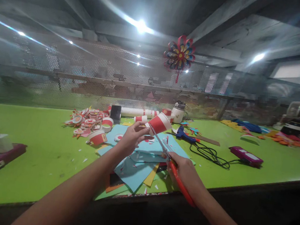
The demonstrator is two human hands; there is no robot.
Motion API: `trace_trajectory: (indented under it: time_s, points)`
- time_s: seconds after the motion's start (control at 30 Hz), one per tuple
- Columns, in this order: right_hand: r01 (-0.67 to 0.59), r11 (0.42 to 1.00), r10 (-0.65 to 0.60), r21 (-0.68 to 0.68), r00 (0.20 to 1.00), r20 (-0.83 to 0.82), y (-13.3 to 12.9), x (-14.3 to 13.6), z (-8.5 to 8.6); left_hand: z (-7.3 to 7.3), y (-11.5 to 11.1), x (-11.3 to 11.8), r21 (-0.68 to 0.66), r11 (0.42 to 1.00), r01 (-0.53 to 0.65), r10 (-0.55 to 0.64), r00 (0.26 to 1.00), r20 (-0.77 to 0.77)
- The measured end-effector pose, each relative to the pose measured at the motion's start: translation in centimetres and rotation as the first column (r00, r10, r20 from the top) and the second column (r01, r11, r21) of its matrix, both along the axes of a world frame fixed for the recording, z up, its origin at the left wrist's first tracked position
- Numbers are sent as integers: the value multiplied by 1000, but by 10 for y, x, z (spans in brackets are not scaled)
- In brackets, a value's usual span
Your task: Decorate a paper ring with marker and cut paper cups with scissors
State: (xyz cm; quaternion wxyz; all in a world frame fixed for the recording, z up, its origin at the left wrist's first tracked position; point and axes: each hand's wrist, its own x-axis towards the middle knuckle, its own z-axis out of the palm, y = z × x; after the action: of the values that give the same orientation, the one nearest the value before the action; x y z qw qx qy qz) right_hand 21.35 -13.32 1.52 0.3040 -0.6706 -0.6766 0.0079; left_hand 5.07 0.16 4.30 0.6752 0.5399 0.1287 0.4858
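My left hand (pixel 131 136) grips a red and white paper cup (pixel 160 123), tilted over the sheets, its fingers closed on the near end. In my right hand (pixel 186 172) is a pair of scissors (pixel 176 177) with red-orange handles. The blades are apart and point up and left, and one blade reaches the cup's lower edge. Whether it is cutting into the paper I cannot tell. Beneath both hands lies a stack of light blue paper sheets (pixel 136 172). A cut cup piece (pixel 97 137) lies left of the sheets.
Round red and white paper pieces (pixel 88 120) are heaped at the left, beside a phone (pixel 115 114). A blue glue gun (pixel 184 134) with a black cable lies right. Purple power strips (pixel 245 156) sit on the green table (pixel 51 173). A white bottle (pixel 177 114) stands behind.
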Motion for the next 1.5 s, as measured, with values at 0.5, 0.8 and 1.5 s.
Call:
trace_trajectory:
  time_s: [0.5, 0.8, 1.5]
  points:
    - [24, 1000, -24, -6, 1000, -7, -1, -4, 2, -5, 7, 0, 42, 999, -27, 27, 1000, -6]
    - [55, 998, -55, -18, 998, 17, 2, -2, -4, -8, 7, 2, 53, 998, -29, 29, 1000, 11]
    - [-94, 993, 100, 69, 991, -87, -2, 4, -1, -6, 11, -3, 61, 998, -5, 6, 1000, -19]
